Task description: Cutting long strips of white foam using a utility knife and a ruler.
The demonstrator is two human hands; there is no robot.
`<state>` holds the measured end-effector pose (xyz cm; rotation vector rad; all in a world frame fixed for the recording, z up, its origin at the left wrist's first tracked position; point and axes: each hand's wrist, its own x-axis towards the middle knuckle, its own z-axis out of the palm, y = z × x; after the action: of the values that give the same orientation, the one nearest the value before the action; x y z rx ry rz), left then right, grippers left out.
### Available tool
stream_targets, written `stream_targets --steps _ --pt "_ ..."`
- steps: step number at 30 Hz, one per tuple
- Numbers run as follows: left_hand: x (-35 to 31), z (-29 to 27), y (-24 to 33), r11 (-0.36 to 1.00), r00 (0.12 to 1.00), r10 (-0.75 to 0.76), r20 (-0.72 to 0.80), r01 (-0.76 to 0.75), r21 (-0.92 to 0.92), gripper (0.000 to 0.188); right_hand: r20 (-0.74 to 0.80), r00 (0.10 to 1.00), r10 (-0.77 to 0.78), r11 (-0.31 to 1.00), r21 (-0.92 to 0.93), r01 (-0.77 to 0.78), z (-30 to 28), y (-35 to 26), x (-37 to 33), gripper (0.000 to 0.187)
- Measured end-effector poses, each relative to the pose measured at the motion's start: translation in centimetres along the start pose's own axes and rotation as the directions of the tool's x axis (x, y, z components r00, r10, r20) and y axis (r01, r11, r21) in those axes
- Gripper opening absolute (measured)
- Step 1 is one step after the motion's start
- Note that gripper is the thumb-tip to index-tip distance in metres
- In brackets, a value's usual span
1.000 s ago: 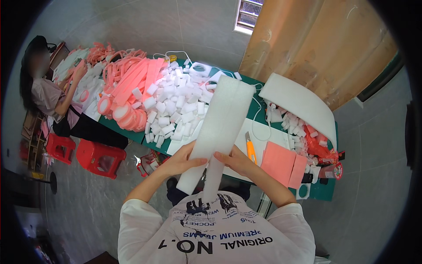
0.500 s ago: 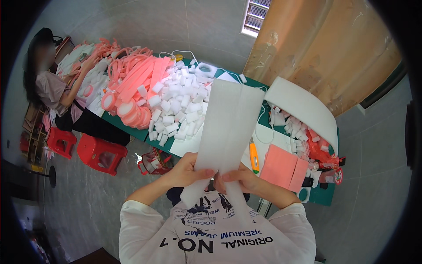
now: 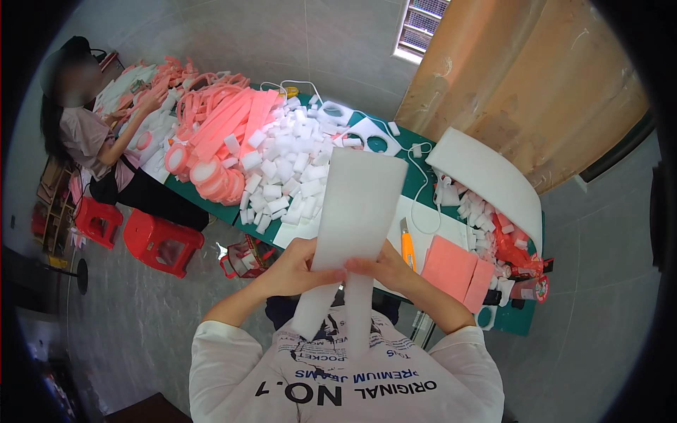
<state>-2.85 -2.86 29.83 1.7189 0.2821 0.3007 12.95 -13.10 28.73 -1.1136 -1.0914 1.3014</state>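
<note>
A long white foam sheet (image 3: 363, 204) stands up in front of me, gripped along its two sides. Its lower end is split into two strips that hang towards my shirt, the left one slanting out and the right one straighter. My left hand (image 3: 300, 271) is closed on the left side, thumb across the front. My right hand (image 3: 388, 268) closes on the right side, and its thumb meets the left one near the top of the split. Fingers behind the sheet are hidden. Just right of my right hand, an orange utility knife (image 3: 407, 247) lies on a white board (image 3: 431, 224).
Small white foam blocks (image 3: 289, 162) are heaped on the green table (image 3: 525, 321), beside pink foam strips (image 3: 236, 123). Pink foam sheets (image 3: 455, 271) lie right of the knife. A large curved white foam piece (image 3: 486, 176) stands behind. At left, a co-worker (image 3: 92, 141) works near red stools (image 3: 162, 243).
The foam sheet's top edge has come lower and nearer me. My right hand has shifted left, bringing the thumbs together and the two hanging strips closer.
</note>
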Motion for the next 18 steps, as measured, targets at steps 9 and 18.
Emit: stream_targets --steps 9,18 --pt "0.3 -1.6 0.0 0.999 0.984 0.007 0.175 -0.016 0.050 0.027 0.261 0.945 0.197 0.821 0.483 -0.304 -0.2 -0.2 0.3 0.038" --pt "1.2 -2.7 -2.9 0.989 0.983 -0.122 0.135 0.133 -0.071 0.032 0.144 0.983 0.118 0.990 0.056 -0.127 -1.2 2.2 2.7 0.035"
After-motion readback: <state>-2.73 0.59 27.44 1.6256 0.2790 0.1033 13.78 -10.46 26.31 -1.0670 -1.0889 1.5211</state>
